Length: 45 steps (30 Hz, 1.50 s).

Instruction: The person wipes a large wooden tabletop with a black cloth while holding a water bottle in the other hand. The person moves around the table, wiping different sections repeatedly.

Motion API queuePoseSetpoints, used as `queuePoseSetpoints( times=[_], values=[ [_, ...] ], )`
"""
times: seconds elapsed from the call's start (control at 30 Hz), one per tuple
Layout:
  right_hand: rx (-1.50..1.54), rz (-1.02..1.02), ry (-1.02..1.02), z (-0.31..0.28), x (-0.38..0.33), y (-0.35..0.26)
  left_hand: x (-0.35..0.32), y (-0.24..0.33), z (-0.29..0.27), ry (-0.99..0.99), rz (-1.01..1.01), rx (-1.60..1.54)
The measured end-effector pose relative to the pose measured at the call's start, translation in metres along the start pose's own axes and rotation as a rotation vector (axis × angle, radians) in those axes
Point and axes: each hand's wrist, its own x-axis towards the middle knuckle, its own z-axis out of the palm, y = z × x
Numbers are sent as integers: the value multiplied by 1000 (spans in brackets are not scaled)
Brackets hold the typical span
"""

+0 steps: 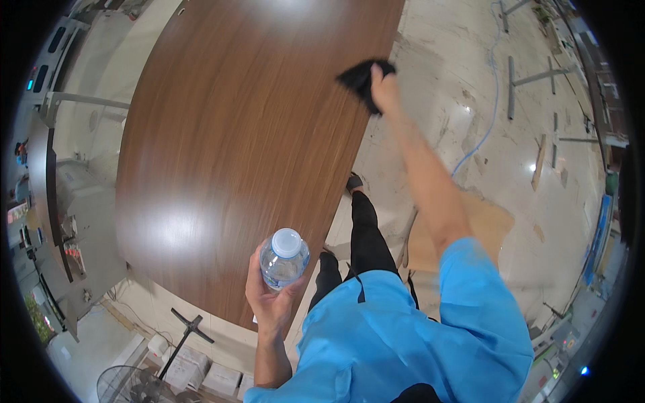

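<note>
While the left hand (269, 295) stays close to the body, its fingers are curled around a small clear plastic water bottle (283, 260) with a white cap, and the bottle stands nearly upright in the grip, just above the near edge of the wooden table (228, 148). On the other side, the right hand (384, 86) is stretched far forward with the arm almost straight, and it is closed on a black cloth (361, 79), which it presses on the right edge of the table top. Part of the cloth hangs a little over this edge. Both hands are well apart from each other. Beside the table, on the pale marble floor (484, 121), lie a blue cable (489, 101) and a flat piece of cardboard (484, 225). At the lower left stands a fan (131, 386).
</note>
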Motion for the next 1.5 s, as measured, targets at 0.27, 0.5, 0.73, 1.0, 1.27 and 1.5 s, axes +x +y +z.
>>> queuePoseSetpoints(
  times=[0.27,0.5,0.73,1.0,1.27,1.5],
  values=[
    [-621,-956,-426,19,-17,-93,50,14,65,133,-61,-33],
    [-864,-875,-51,58,100,-128,54,34,85,312,-75,-31],
    [-386,-997,-453,17,-22,-98,74,30,82,336,-76,41],
    [-612,-918,-406,-32,103,-41,147,25,77,264,37,677],
    [-584,-868,-241,-55,96,-17,232,32,94,202,93,955],
    [-527,-874,-286,-60,117,-19,256,34,112,175,17,1078]
  ],
)
